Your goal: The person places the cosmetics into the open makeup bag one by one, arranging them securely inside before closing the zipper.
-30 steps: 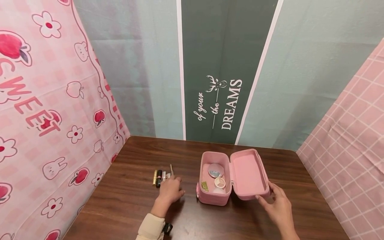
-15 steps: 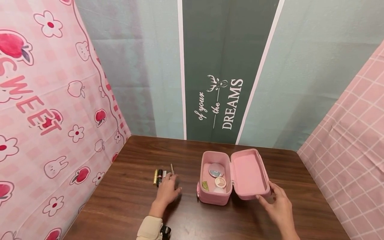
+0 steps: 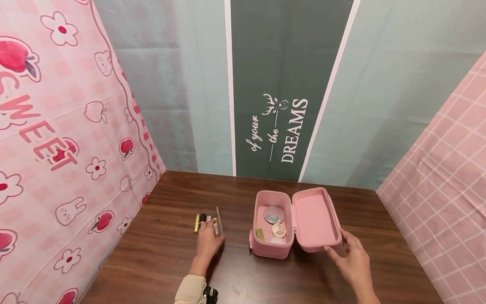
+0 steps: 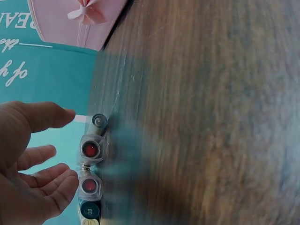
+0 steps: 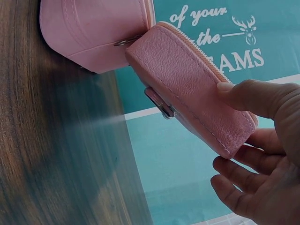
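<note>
Over a row of lipstick tubes on the left of the table is my left hand (image 3: 206, 245). Its thumb and fingers are spread apart in the left wrist view, beside two clear tubes with red ends (image 4: 90, 149) and a dark tube (image 4: 90, 209). A gold tube (image 3: 197, 223) lies at the row's left end, a slim pencil-like stick (image 3: 218, 216) at its right. My right hand (image 3: 354, 259) holds the lid (image 3: 315, 221) of a pink cosmetic case (image 3: 270, 252) by its near right corner, thumb on one side, fingers on the other. The lid is swung back to the right.
Inside the case lie a round compact (image 3: 274, 214), a small round three-part palette (image 3: 279, 230) and a small gold-green piece (image 3: 260, 234). The wooden table (image 3: 243, 274) meets a fabric backdrop (image 3: 190, 126) behind, with printed cloths at both sides.
My left hand has shifted slightly left over the lipsticks, uncovering more of the slim stick and the tube beside it. The right hand and the lid have stayed in place.
</note>
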`<state>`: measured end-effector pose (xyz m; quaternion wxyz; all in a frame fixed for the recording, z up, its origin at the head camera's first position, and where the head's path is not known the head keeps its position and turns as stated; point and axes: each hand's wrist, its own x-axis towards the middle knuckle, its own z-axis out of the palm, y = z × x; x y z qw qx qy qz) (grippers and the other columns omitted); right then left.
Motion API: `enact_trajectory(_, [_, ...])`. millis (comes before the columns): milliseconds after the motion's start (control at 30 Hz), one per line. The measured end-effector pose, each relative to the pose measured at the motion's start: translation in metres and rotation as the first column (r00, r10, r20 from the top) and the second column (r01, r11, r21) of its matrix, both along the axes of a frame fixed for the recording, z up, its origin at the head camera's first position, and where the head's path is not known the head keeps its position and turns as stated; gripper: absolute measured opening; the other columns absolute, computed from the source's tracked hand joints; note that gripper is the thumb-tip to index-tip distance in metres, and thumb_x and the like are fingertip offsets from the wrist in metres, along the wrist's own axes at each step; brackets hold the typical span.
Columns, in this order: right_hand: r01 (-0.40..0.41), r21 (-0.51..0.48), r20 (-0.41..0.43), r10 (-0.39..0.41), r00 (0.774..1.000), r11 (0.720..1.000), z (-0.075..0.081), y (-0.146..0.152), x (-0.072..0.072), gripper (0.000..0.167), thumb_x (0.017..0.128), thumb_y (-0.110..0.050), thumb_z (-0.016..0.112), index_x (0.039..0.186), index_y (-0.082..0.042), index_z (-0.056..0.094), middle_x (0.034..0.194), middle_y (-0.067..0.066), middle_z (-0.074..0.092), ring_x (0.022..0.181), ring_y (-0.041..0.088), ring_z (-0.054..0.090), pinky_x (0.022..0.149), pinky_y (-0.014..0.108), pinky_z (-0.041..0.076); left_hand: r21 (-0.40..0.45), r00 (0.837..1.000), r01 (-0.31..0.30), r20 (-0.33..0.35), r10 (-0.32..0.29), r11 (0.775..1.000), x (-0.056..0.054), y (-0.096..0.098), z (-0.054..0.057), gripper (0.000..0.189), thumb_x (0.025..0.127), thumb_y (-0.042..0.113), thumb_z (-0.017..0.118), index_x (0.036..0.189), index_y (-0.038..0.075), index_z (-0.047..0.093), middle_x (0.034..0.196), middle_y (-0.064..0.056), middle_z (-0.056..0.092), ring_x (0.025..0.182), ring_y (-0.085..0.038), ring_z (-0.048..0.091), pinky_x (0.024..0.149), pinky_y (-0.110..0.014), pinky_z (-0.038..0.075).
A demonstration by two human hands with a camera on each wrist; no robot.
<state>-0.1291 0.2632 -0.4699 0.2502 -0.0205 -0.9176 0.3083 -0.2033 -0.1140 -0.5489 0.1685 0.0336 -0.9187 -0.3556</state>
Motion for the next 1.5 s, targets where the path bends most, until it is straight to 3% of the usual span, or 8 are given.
enact_trajectory(133, [0.000,0.001,0.002,0.000,1.000,1.000,0.000,0.000,0.000,0.064,0.065,-0.011,0.084,0.118,0.008,0.055,0.110,0.026,0.055,0.087,0.030,0.056,0.065,0.018,0.042,-0.015,1.000,-0.031,0.005,0.031,0.999,-0.002,-0.002,-0.002,0.050,0.058,0.011,0.082,0.102,-0.003,0.062,0.095,-0.019,0.056,0.087,-0.038,0.056,0.075,-0.047,0.046])
enact_trajectory(367, [-0.002,-0.004,-0.005,0.002,1.000,1.000,-0.001,0.000,-0.001,0.063,0.065,-0.009,0.084,0.118,0.008,0.055,0.110,0.025,0.056,0.087,0.029,0.056,0.066,0.008,0.034,-0.051,0.999,-0.036,0.005,0.037,0.998,-0.003,-0.005,-0.001,0.044,0.058,0.010,0.079,0.097,-0.003,0.064,0.085,-0.016,0.057,0.078,-0.036,0.058,0.068,-0.047,0.047])
enact_trajectory(533, [-0.006,-0.001,-0.004,0.006,1.000,1.000,-0.001,0.000,-0.001,0.063,0.065,-0.010,0.083,0.118,0.008,0.055,0.110,0.025,0.056,0.088,0.030,0.056,0.066,0.016,0.040,-0.112,0.999,-0.032,0.015,0.034,0.993,-0.006,-0.005,0.001,0.033,0.059,0.009,0.077,0.088,-0.002,0.063,0.072,-0.013,0.056,0.066,-0.036,0.058,0.058,-0.047,0.046])
enact_trajectory(733, [-0.007,-0.003,-0.009,0.007,1.000,1.000,-0.002,0.000,0.000,0.063,0.064,-0.010,0.084,0.118,0.008,0.055,0.109,0.025,0.056,0.087,0.030,0.056,0.067,0.010,0.036,-0.149,0.992,-0.022,0.118,0.040,0.989,-0.013,-0.005,0.003,0.018,0.066,0.008,0.073,0.072,0.003,0.057,0.063,-0.011,0.054,0.056,-0.033,0.057,0.048,-0.046,0.045])
enact_trajectory(867, [-0.003,0.006,-0.015,0.004,1.000,1.000,-0.002,0.000,-0.001,0.063,0.064,-0.009,0.084,0.118,0.008,0.056,0.108,0.024,0.056,0.086,0.028,0.056,0.066,0.017,0.042,-0.153,0.983,-0.028,0.176,0.055,0.988,-0.017,-0.004,0.005,0.019,0.066,0.009,0.073,0.066,0.004,0.054,0.063,-0.015,0.056,0.058,-0.035,0.058,0.050,-0.046,0.046])
enact_trajectory(967, [0.001,0.015,-0.020,0.000,1.000,1.000,-0.002,0.000,-0.001,0.063,0.063,-0.009,0.084,0.117,0.008,0.056,0.108,0.024,0.057,0.086,0.027,0.056,0.065,0.031,0.047,-0.155,0.984,-0.033,0.169,0.060,0.987,-0.020,-0.005,0.006,0.020,0.062,0.008,0.073,0.065,0.004,0.054,0.065,-0.018,0.058,0.062,-0.037,0.059,0.053,-0.047,0.047])
enact_trajectory(1233, [-0.006,0.008,-0.006,0.006,1.000,1.000,-0.004,0.002,0.000,0.063,0.064,-0.010,0.084,0.117,0.009,0.055,0.108,0.025,0.056,0.087,0.029,0.056,0.065,0.025,0.046,-0.133,0.977,-0.011,0.211,0.039,0.991,-0.020,-0.007,0.009,0.024,0.060,0.011,0.075,0.057,0.009,0.051,0.060,-0.008,0.054,0.061,-0.031,0.057,0.057,-0.043,0.046])
enact_trajectory(1500, [-0.003,-0.007,0.012,0.003,1.000,1.000,-0.006,0.003,0.000,0.064,0.065,-0.010,0.084,0.119,0.008,0.055,0.109,0.024,0.056,0.089,0.031,0.057,0.065,0.024,0.047,-0.052,0.976,-0.034,0.214,0.044,0.998,-0.014,-0.007,0.018,0.020,0.060,0.015,0.076,0.064,0.009,0.058,0.058,-0.003,0.051,0.056,-0.024,0.052,0.056,-0.042,0.045])
